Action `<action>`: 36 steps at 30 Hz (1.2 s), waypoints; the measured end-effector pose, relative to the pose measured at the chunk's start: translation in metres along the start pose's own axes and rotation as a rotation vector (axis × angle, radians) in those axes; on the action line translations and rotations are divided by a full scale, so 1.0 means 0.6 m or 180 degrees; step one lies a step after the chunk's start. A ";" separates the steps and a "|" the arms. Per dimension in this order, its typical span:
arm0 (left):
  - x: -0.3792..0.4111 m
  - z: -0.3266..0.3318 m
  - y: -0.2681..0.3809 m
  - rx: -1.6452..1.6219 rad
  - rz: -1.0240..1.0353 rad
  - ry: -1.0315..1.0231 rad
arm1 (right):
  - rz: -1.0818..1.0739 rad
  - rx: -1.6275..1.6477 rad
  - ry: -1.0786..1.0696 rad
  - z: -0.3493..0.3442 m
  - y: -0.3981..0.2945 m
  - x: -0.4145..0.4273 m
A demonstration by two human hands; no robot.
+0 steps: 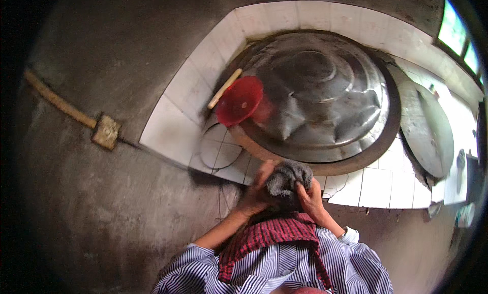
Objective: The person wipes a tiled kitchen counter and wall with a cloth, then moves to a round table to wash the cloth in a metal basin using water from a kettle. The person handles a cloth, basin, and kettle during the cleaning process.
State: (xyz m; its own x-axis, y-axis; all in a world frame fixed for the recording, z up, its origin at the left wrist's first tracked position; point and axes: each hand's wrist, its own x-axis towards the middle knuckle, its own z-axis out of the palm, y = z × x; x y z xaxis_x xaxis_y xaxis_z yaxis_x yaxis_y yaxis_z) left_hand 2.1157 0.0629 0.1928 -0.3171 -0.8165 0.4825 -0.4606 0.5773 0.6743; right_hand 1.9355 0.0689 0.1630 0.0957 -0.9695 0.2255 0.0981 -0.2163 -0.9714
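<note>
In front of my chest, a crumpled grey cloth (pixel 288 178) is bunched between my two hands. My right hand (pixel 312 198) pinches its right side, thumb on top. My left hand (pixel 262 187) is blurred and lies against the cloth's left side; its fingers are partly hidden. Just beyond the hands is the tiled edge of a cooking stove (pixel 377 189). A large, dented metal lid (pixel 320 99) covers the round opening in the stove. On the lid's left rim rests a red plastic dipper (pixel 241 101) with a light-coloured handle (pixel 225 88).
A thin dark ring (pixel 203 156) lies on the tiles left of the big lid. To the right is a grey round lid (pixel 429 130). A white tiled wall strip (pixel 274 15) borders the stove's back. A block (pixel 106 132) with a pole-like piece (pixel 61 99) is at far left.
</note>
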 end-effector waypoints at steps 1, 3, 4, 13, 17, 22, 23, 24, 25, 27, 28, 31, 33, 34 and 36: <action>0.005 0.024 0.020 0.0616 0.0346 -0.0222 | -0.0064 0.0189 0.0000 0.008 -0.018 0.006; 0.002 0.056 0.029 0.0895 0.0520 -0.0408 | 0.0202 0.0642 0.0013 0.025 -0.058 0.009; -0.001 0.077 0.007 0.0471 0.0436 -0.0324 | 0.0254 0.0843 0.0067 0.024 -0.052 0.015; 0.015 -0.026 -0.002 0.1193 0.0065 0.0485 | -0.0506 -0.1070 -0.1758 0.045 -0.112 0.095; -0.007 -0.096 -0.007 -0.0564 -0.0232 0.1792 | -0.0392 -0.1136 -0.2138 0.087 -0.129 0.112; -0.053 -0.253 -0.055 0.2394 -0.0418 0.2939 | -0.0590 -0.1353 -0.1685 0.117 -0.103 0.126; -0.048 -0.291 -0.066 0.2989 -0.0597 0.2924 | -0.0450 -0.1319 -0.1521 0.115 -0.083 0.129; -0.049 -0.320 -0.087 0.3287 -0.0416 0.3057 | -0.0291 -0.1249 -0.1530 0.118 -0.069 0.129; -0.051 -0.345 -0.126 0.3536 -0.0225 0.3183 | -0.0121 -0.1222 -0.1507 0.120 -0.056 0.128; -0.043 -0.395 -0.181 0.3783 -0.0446 0.2733 | -0.0019 -0.1215 -0.1475 0.134 -0.046 0.133; -0.040 -0.415 -0.211 0.4088 -0.0702 0.2395 | -0.0094 -0.1224 -0.1500 0.149 -0.046 0.133; -0.031 -0.413 -0.259 0.3950 -0.0529 0.1956 | -0.0573 -0.1558 -0.1685 0.178 -0.046 0.137; -0.030 -0.395 -0.271 0.3058 -0.0439 0.1998 | -0.0671 -0.1595 -0.1800 0.199 -0.063 0.139; -0.027 -0.384 -0.273 0.2696 -0.0347 0.2183 | -0.0674 -0.1529 -0.1818 0.198 -0.061 0.141; -0.029 -0.344 -0.247 0.2176 -0.0483 0.2365 | -0.0676 -0.1410 -0.1819 0.192 -0.053 0.143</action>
State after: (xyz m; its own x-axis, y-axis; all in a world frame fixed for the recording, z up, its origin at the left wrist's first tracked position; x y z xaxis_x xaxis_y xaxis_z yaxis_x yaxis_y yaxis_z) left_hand 2.3607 -0.0071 0.1998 0.2715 -0.5346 0.8003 -0.9015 0.1499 0.4059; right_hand 2.0547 0.0056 0.2218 0.6302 -0.7172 0.2975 -0.2244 -0.5351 -0.8145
